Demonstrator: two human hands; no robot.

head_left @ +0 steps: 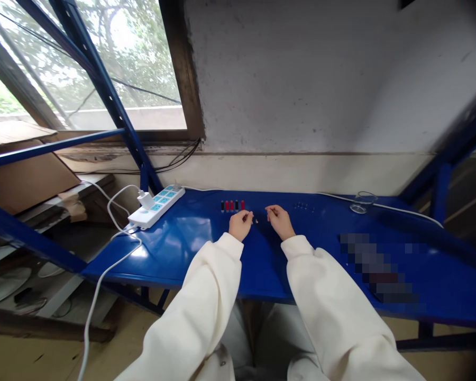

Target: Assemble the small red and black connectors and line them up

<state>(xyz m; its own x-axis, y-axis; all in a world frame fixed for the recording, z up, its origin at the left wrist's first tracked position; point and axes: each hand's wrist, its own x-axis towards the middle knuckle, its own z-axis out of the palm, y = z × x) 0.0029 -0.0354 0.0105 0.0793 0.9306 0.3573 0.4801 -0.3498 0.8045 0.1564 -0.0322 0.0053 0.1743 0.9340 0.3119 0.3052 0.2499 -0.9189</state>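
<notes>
Tubes: lined up, centre. Small pieces, centre-right: apart, unjoined. Left hand, right hand: grip too small to tell.

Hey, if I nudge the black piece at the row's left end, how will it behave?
The leftmost black piece should feel light, being tiny beside the left hand. It may slide easily, since the blue tabletop looks smooth and glossy. It could knock the neighbouring red piece, set close beside it; whether it's round enough to roll, I can't tell.
</notes>
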